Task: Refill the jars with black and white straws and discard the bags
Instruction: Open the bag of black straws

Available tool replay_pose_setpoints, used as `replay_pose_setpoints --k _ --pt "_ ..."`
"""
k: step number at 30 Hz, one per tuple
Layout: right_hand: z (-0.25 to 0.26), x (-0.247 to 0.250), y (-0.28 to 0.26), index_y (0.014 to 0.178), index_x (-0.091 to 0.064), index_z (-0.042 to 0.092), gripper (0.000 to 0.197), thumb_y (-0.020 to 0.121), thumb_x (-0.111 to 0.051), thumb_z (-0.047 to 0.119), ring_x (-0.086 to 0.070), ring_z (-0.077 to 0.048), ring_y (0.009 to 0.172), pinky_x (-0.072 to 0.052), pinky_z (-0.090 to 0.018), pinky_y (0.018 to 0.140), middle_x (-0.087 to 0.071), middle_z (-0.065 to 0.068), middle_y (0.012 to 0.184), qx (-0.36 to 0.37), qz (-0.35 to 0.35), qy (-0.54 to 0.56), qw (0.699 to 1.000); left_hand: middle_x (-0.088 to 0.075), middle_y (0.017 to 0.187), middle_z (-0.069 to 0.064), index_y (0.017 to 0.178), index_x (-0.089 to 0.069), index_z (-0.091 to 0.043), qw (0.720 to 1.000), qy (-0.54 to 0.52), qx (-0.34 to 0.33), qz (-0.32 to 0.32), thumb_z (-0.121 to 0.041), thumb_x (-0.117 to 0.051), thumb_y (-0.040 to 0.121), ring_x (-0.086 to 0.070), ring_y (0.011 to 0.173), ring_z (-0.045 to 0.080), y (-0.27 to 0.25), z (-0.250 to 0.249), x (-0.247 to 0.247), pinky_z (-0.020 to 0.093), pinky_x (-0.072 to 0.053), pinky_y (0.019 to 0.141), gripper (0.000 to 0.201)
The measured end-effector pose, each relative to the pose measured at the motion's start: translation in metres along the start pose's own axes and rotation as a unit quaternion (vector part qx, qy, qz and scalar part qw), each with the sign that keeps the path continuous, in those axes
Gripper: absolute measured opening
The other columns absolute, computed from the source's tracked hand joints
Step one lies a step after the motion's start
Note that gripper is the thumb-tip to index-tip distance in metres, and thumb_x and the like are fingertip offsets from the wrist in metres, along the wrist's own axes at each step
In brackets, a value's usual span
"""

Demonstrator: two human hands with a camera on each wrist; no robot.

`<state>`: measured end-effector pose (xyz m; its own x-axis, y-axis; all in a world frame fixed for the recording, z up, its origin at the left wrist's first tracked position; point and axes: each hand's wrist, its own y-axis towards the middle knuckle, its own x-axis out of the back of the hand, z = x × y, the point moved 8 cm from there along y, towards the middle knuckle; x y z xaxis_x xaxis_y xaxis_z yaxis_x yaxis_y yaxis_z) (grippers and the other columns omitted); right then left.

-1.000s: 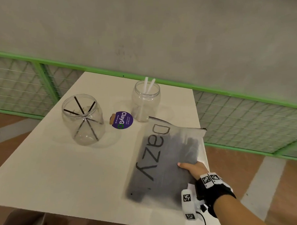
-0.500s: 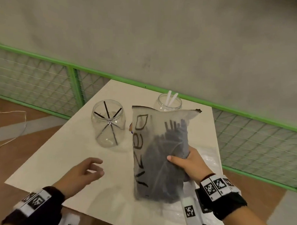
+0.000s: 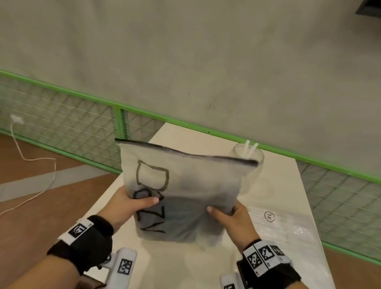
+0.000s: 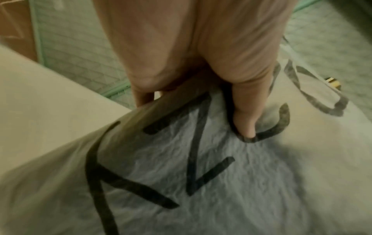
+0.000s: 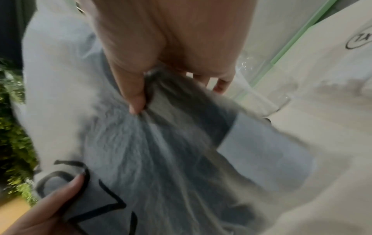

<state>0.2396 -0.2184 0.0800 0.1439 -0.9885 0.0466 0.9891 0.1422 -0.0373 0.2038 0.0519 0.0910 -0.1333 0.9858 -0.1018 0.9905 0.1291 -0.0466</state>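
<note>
A white table (image 3: 292,192) is standing by a green mesh fence (image 3: 55,121). Above it, a frosted bag (image 3: 183,187) of dark straws is being held upright. The left hand (image 3: 125,205) is pinching the bag's left side, thumb in front, fingers behind. The right hand (image 3: 234,216) is pinching its right side likewise. Behind it, a clear jar (image 3: 253,166) is holding two white straws (image 3: 250,149).

Dim, warm indoor light, flat and even, with soft shadows under the frosted bag (image 3: 183,187) on the table (image 3: 292,192). Both wrist views are smeared with blur. Head view bends toward 9 and 3 o'clock.
</note>
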Motion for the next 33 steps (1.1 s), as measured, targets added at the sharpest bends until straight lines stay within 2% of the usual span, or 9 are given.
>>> replay_pose_setpoints --k 6,8,11,15,20,24,27,30,33 --pt "0.016 -0.034 0.016 0.108 -0.069 0.018 0.039 0.079 -0.065 -0.007 -0.065 -0.002 0.1 -0.048 -0.012 0.081 -0.073 0.008 0.103 0.063 0.011 -0.059 0.996 -0.075 0.097 -0.001 0.101 -0.069 -0.012 0.995 0.095 -0.018 -0.034 -0.002 -0.071 0.079 -0.068 0.097 0.017 0.016 -0.009 0.049 0.029 -0.052 0.085 0.024" --pt "0.026 -0.035 0.021 0.106 -0.069 0.016 0.035 0.08 -0.064 -0.007 -0.065 0.0 0.096 -0.05 -0.013 0.08 -0.072 0.009 0.101 0.077 0.003 -0.072 0.994 -0.075 0.095 -0.003 0.099 -0.07 -0.013 0.993 0.11 -0.029 -0.033 -0.006 -0.07 0.08 -0.068 0.095 0.014 0.019 -0.018 0.053 0.028 -0.052 0.085 0.02" --pt "0.035 -0.036 0.029 0.087 -0.067 0.014 0.014 0.073 -0.068 0.013 -0.061 -0.015 0.073 -0.05 -0.03 0.071 -0.068 -0.002 0.078 0.071 -0.023 -0.115 0.991 -0.074 0.098 -0.001 0.1 -0.067 -0.016 0.995 0.089 -0.037 -0.024 -0.022 -0.078 0.073 -0.068 0.097 0.017 0.026 -0.033 0.064 0.029 -0.053 0.082 0.03" --pt "0.048 -0.037 0.028 0.114 -0.057 0.024 0.04 0.078 -0.071 0.011 -0.06 -0.026 0.088 -0.049 -0.037 0.087 -0.066 -0.016 0.101 0.078 -0.031 -0.066 0.994 -0.072 0.099 0.009 0.091 -0.067 -0.024 0.995 0.066 -0.05 -0.055 -0.052 -0.084 0.056 -0.067 0.097 0.029 0.034 -0.053 0.083 0.048 -0.051 0.089 0.048" --pt "0.07 -0.03 0.021 0.101 -0.066 0.014 0.011 0.092 -0.061 0.012 -0.064 -0.022 0.084 -0.053 -0.047 0.082 -0.071 -0.016 0.096 0.109 -0.089 -0.041 0.989 -0.067 0.088 0.011 0.088 -0.064 -0.011 0.99 0.083 -0.112 -0.014 -0.026 -0.069 0.074 -0.062 0.083 0.022 0.035 -0.087 0.075 0.037 -0.048 0.08 0.021" --pt "0.08 -0.014 0.021 0.087 -0.064 0.017 0.011 0.087 -0.065 0.006 -0.06 -0.017 0.077 -0.053 -0.04 0.076 -0.064 -0.005 0.08 0.137 -0.161 -0.021 0.977 -0.064 0.076 -0.004 0.084 -0.064 -0.014 0.978 0.168 -0.126 0.011 -0.025 -0.07 0.078 -0.057 0.072 0.011 0.047 -0.096 0.077 0.019 -0.044 0.068 0.014" --pt "0.091 -0.009 0.023 0.086 -0.064 0.019 0.015 0.092 -0.059 0.006 -0.063 -0.005 0.071 -0.053 -0.022 0.065 -0.066 0.005 0.075 0.138 -0.164 -0.034 0.976 -0.062 0.074 -0.006 0.084 -0.064 -0.014 0.965 0.227 -0.131 0.032 -0.025 -0.07 0.08 -0.055 0.071 0.01 0.05 -0.108 0.073 0.014 -0.041 0.062 0.013" --pt "0.101 -0.007 0.023 0.087 -0.067 0.021 0.02 0.095 -0.054 0.007 -0.063 0.004 0.065 -0.051 -0.014 0.06 -0.068 0.007 0.079 0.133 -0.141 -0.062 0.979 -0.063 0.092 -0.006 0.092 -0.061 -0.024 0.946 0.286 -0.154 0.022 -0.024 -0.068 0.083 -0.058 0.084 0.002 0.047 -0.13 0.06 0.012 -0.038 0.071 0.011" --pt "0.106 -0.005 0.02 0.086 -0.069 0.017 0.018 0.092 -0.058 0.004 -0.063 0.003 0.065 -0.051 -0.014 0.059 -0.07 0.011 0.069 0.139 -0.134 -0.069 0.979 -0.058 0.104 -0.012 0.095 -0.056 -0.035 0.891 0.377 -0.252 0.015 -0.031 -0.067 0.083 -0.053 0.098 0.002 0.039 -0.162 0.023 0.019 -0.038 0.083 0.016"
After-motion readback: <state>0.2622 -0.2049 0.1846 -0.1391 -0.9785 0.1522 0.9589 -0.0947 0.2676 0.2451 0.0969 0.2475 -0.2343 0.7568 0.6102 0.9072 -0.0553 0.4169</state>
